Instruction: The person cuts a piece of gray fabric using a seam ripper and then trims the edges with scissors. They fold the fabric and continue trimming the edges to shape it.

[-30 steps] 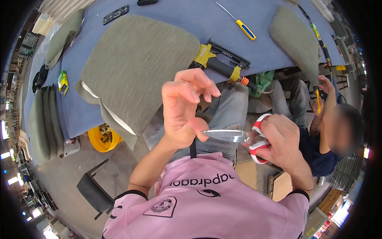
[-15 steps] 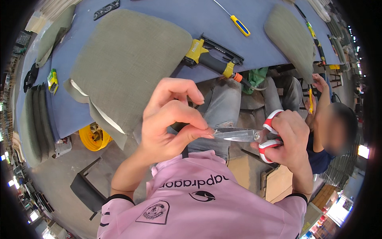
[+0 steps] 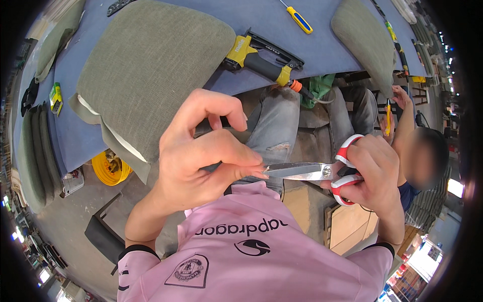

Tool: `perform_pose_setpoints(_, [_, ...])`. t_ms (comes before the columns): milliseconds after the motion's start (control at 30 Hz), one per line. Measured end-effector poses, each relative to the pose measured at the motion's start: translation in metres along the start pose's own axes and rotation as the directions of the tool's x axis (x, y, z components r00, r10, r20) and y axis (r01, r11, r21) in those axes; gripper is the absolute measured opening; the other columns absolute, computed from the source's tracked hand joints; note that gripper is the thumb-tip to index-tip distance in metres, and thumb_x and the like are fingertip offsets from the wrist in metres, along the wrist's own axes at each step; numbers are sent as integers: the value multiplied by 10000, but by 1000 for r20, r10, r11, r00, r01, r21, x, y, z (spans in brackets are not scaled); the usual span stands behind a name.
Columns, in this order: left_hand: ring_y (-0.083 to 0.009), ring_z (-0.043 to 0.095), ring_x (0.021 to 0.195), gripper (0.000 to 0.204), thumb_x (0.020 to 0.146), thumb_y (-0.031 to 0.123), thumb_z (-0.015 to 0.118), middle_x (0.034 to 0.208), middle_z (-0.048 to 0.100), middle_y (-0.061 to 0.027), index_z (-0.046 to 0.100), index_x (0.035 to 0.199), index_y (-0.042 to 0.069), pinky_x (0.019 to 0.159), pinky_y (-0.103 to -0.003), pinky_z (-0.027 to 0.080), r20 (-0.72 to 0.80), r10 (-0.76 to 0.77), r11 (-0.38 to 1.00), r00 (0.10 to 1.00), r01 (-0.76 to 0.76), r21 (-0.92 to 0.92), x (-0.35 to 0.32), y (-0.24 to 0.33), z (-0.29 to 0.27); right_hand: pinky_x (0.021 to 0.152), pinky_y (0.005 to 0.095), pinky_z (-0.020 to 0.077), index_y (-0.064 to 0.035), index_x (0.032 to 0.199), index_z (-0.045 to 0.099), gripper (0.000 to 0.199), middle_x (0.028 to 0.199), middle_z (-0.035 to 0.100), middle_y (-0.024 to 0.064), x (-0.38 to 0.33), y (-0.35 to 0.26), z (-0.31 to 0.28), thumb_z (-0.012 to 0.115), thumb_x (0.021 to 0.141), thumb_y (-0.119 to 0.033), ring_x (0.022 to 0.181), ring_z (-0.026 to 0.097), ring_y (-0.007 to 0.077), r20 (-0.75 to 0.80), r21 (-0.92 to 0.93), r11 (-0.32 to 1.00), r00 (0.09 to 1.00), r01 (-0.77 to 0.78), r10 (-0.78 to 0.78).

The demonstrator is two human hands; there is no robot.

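Observation:
My right hand (image 3: 371, 168) grips a pair of scissors (image 3: 302, 171) by its red and white handle loops. The blades point left, slightly apart at most, across my lap. At their tips, the thumb and forefinger of my left hand (image 3: 201, 151) are pinched together. Whatever they pinch is too small to make out; the other fingers curl above. Beyond my left hand, a grey-green upholstered cushion (image 3: 156, 65) lies on the blue-covered table (image 3: 322, 55), its loose fabric edge showing a white underside. Beside it rests a yellow and black staple gun (image 3: 261, 63) with an orange hose fitting.
A yellow-handled screwdriver (image 3: 299, 20) lies farther back. Another cushion (image 3: 362, 40) overhangs the right table edge, near a seated co-worker (image 3: 410, 126) holding a yellow tool (image 3: 388, 118). A yellow bucket (image 3: 108, 168) stands below left, near a black chair (image 3: 105, 231). Stacked cushions (image 3: 37, 156) line the left.
The table and its things have shifted slightly left and upward in view. My left hand sits a little farther left, my right a little farther right. The pinch and scissor grip stay the same.

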State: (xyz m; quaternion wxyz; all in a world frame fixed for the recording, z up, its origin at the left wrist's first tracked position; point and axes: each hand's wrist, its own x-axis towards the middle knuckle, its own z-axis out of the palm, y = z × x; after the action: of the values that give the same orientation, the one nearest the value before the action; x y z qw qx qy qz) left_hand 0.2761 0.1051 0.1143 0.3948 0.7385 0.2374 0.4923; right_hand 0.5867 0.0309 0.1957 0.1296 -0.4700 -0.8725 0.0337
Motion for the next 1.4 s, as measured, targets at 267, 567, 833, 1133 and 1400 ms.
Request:
perform_pose_setpoints(267, [-264, 611, 1008, 284, 717, 237, 981, 1074, 583, -85, 797, 913, 145, 891, -421, 546, 82, 9, 996, 997, -16, 86, 3, 3, -5, 607, 385, 427, -66, 928, 649, 535, 796, 544, 55, -1, 0, -7, 906, 660, -451, 688, 586, 268, 55, -62, 998, 998, 20, -17])
perform_pose_setpoints(567, [-243, 605, 958, 310, 690, 217, 996, 996, 574, -56, 777, 887, 121, 857, -399, 538, 40, -70, 997, 997, 69, 26, 4, 5, 0, 578, 384, 426, -53, 939, 647, 483, 801, 571, 69, -9, 1, -3, 864, 688, -404, 663, 587, 280, -16, -159, 986, 999, 43, -46])
perform_pose_setpoints(833, [-247, 607, 921, 303, 675, 151, 992, 941, 571, -49, 769, 876, 109, 852, -402, 536, -6, -66, 997, 998, 66, 31, 5, 5, 2, 603, 380, 443, -70, 947, 659, 554, 815, 616, 69, -11, 0, 4, 966, 601, -375, 658, 589, 280, -17, 101, 991, 996, -89, 92])
perform_pose_setpoints(1133, [-256, 610, 917, 265, 682, 168, 974, 917, 556, -37, 804, 882, 125, 834, -406, 530, 28, -20, 994, 999, 16, 106, 8, 6, 1, 638, 392, 448, -81, 967, 654, 539, 850, 590, 64, -4, 0, -6, 924, 618, -392, 726, 601, 275, 81, -34, 999, 996, -32, 35])
perform_pose_setpoints(1400, [-259, 605, 914, 268, 685, 206, 972, 907, 544, -38, 803, 874, 119, 826, -407, 526, 37, -12, 996, 999, 9, 85, 11, 9, 0, 626, 389, 447, -73, 959, 647, 549, 842, 582, 60, -3, 2, -6, 894, 651, -456, 709, 592, 269, 52, -50, 999, 999, -10, 13])
